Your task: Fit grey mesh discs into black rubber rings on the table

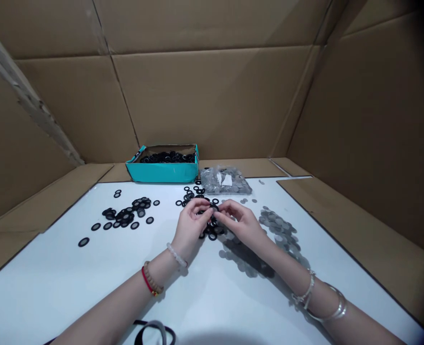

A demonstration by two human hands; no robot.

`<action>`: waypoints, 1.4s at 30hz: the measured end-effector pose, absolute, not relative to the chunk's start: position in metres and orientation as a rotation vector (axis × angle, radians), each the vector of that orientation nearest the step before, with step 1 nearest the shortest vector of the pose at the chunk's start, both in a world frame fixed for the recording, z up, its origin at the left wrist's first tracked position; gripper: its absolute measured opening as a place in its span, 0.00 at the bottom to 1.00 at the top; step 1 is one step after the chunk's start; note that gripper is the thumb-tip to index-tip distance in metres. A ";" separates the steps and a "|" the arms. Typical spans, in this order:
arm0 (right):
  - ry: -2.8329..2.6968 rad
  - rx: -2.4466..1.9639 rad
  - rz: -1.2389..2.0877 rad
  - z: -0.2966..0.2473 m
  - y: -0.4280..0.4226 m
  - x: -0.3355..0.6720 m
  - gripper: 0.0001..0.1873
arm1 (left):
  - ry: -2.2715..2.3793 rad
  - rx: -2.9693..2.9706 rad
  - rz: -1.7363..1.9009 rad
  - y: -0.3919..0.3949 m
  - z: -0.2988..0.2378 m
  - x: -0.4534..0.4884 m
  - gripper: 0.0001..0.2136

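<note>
My left hand (190, 225) pinches a small black ring (215, 208) between thumb and fingers, just above the table. My right hand (243, 223) meets it from the right, thumb and fingertips closed at the ring's edge. Something grey shows at the ring's middle, probably a thin disc, partly covered by the fingertips. Under and behind the hands lies a heap of loose black rings (212, 236). Thin grey discs (277, 224) are spread beneath and to the right of my right forearm. To the left lies a group of black rings with grey centres (125, 216).
A turquoise box (163, 173) full of black rings stands at the back, beside a clear plastic bag (229, 181) of grey discs. Cardboard walls (212, 96) enclose the white table (205, 297). A black and grey strap-like loop (156, 326) lies at the front edge.
</note>
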State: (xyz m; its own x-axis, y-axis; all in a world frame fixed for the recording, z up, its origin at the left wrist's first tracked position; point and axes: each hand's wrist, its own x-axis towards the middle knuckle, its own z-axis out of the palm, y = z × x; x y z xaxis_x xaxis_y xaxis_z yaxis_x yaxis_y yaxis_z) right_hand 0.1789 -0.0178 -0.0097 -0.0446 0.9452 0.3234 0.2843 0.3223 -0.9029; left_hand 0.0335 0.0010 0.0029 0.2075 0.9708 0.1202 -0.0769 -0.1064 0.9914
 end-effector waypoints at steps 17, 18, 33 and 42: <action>-1.797 -1.140 0.586 -0.002 -0.017 0.187 0.08 | 0.925 2.012 0.927 0.012 0.002 0.017 0.06; -1.792 -1.136 0.575 -0.002 -0.018 0.186 0.08 | 0.933 2.060 0.931 0.012 0.003 0.017 0.06; -1.709 -1.074 0.485 -0.005 -0.021 0.186 0.10 | 0.975 1.938 0.918 0.008 0.007 0.021 0.06; -1.743 -1.151 0.628 -0.001 -0.017 0.187 0.07 | 0.847 1.443 0.919 0.009 0.004 0.026 0.10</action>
State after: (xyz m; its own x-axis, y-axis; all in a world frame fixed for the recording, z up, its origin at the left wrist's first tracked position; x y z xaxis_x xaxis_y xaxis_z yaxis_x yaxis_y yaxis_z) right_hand 0.1869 -0.0173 -0.0013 -0.1353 0.8993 0.4159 0.4271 0.4317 -0.7945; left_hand 0.0263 0.0092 0.0044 0.4290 0.9009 0.0663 -0.0072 -0.0700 0.9975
